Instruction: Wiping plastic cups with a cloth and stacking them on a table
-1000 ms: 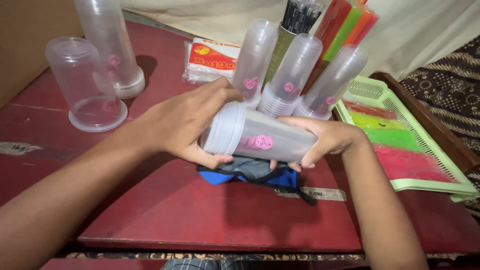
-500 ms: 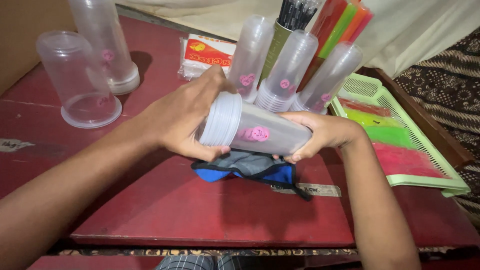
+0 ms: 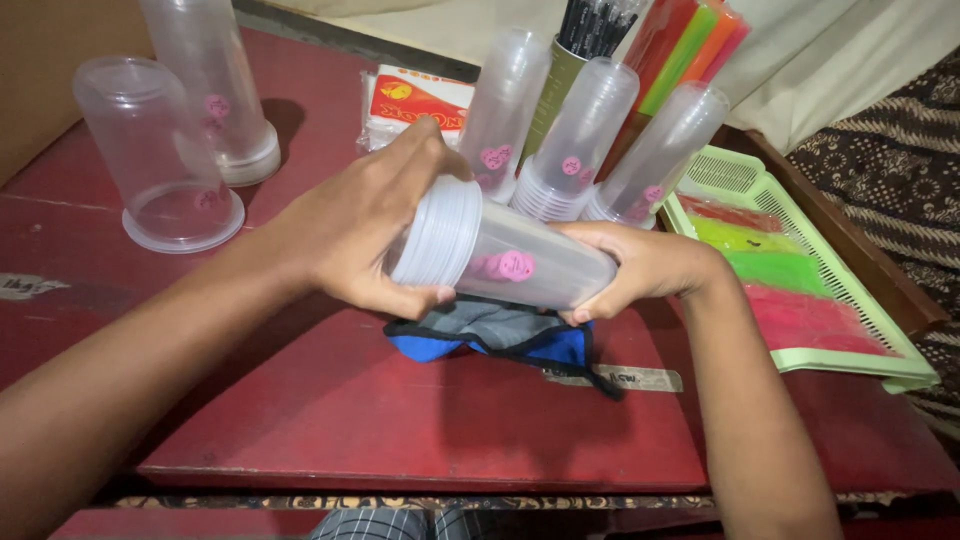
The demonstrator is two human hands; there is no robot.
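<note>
I hold a stack of clear plastic tumblers (image 3: 500, 255) lying sideways above a red table (image 3: 300, 410). A pink round sticker shows on its side. My left hand (image 3: 365, 225) grips the wide rim end of the stack, fingers wrapped over the rims. My right hand (image 3: 640, 268) clasps the narrow bottom end. Under the stack a blue and grey cloth pouch (image 3: 500, 335) lies on the table.
Three more tumbler stacks (image 3: 575, 150) stand rim-down behind my hands. Two other clear tumbler stacks (image 3: 165, 160) stand at the far left. A red and white packet (image 3: 415, 100) lies behind. A light green tray (image 3: 790, 265) with coloured sheets sits at the right, beside coloured strips (image 3: 690, 45).
The stack and both hands have shifted slightly; my left hand's fingers have slid further over the rim end. The view has moved a little.
</note>
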